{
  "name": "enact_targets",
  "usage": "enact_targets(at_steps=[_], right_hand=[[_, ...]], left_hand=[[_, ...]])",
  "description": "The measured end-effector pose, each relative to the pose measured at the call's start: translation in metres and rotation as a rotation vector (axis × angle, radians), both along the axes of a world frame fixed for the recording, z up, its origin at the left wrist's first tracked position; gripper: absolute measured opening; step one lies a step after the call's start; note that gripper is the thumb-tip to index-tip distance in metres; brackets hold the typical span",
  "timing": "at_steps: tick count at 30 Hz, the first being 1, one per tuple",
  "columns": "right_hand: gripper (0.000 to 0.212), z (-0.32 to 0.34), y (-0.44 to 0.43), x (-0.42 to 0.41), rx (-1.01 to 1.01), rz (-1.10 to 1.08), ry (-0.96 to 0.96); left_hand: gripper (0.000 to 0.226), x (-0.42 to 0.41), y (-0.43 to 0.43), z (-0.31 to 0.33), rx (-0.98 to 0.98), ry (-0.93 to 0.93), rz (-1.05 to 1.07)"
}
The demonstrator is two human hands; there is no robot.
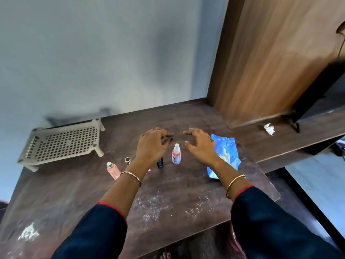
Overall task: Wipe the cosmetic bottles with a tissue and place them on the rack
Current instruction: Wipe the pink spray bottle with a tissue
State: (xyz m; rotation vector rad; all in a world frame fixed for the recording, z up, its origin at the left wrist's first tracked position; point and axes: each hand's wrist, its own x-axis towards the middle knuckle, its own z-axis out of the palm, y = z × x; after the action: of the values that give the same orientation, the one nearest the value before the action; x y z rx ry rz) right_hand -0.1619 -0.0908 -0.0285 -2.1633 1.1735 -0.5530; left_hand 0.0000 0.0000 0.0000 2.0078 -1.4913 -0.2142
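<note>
Plainly nothing has been wiped or racked yet, as I judge it: the work stands at its very start, with no tissue in either hand. Take the spray bottle (176, 154), upright at the middle of the brown desk (179, 199), as the landmark. Largest of the things is the rack (63, 143), well off to the bottle's left near the wall, its perforated top bare. Next, the blue tissue pack (226, 146) lies to the bottle's right, partly under the right hand (200, 146), with white tissue showing at its opening. Both hands hover above the desk; the left hand (152, 144) hangs just left of the bottle. On each, the fingers are spread and loosely curled, holding nothing. A pink bottle (113, 170) lies on its side farther left, partly behind the left wrist; a small dark bottle (160, 163) stands just left of the spray bottle. A crumpled tissue (269, 128) lies far right.

The next move probably calls for drawing a tissue from the pack, then lifting one bottle.
</note>
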Motion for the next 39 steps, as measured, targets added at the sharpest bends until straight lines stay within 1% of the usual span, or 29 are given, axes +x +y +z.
enact_targets(at_steps=[3,8,11,15,17,21,25,30,33,35,37,39], right_hand=[[0.031,-0.014,0.003,-0.019,0.033,-0.047,0.001],[0.027,-0.040,0.002,-0.056,0.052,-0.166,-0.011],[0.025,-0.050,0.002,-0.077,0.086,-0.287,-0.039],[0.023,-0.057,-0.002,-0.102,0.095,-0.542,-0.040],[0.026,-0.061,-0.006,-0.112,0.118,-0.600,-0.035],[0.027,-0.073,-0.014,-0.124,0.183,-0.598,0.026],[0.034,-0.082,-0.021,-0.125,0.243,-0.547,0.061],[0.037,-0.089,-0.030,-0.122,0.269,-0.581,0.080],[0.039,-0.092,-0.035,-0.120,0.258,-0.551,0.108],[0.035,-0.093,-0.039,-0.117,0.242,-0.524,0.151],[0.025,-0.093,-0.040,-0.114,0.223,-0.534,0.201],[0.015,-0.092,-0.041,-0.112,0.221,-0.564,0.198]], left_hand=[[0.019,-0.007,-0.008,-0.009,0.012,-0.046,-0.023],[0.022,-0.016,-0.019,-0.022,0.134,-0.104,-0.015],[0.023,-0.020,-0.023,-0.028,0.165,-0.141,-0.004],[0.025,-0.025,-0.027,-0.032,0.157,-0.171,0.001],[0.025,-0.027,-0.027,-0.032,0.143,-0.167,0.023],[0.024,-0.028,-0.027,-0.034,0.158,-0.151,0.048],[0.023,-0.029,-0.028,-0.037,0.185,-0.150,0.068],[0.024,-0.027,-0.027,-0.038,0.200,-0.151,0.082],[0.024,-0.028,-0.028,-0.038,0.214,-0.173,0.082],[0.024,-0.029,-0.029,-0.037,0.219,-0.195,0.085],[0.024,-0.030,-0.029,-0.037,0.218,-0.203,0.089],[0.023,-0.030,-0.029,-0.036,0.218,-0.199,0.092]])
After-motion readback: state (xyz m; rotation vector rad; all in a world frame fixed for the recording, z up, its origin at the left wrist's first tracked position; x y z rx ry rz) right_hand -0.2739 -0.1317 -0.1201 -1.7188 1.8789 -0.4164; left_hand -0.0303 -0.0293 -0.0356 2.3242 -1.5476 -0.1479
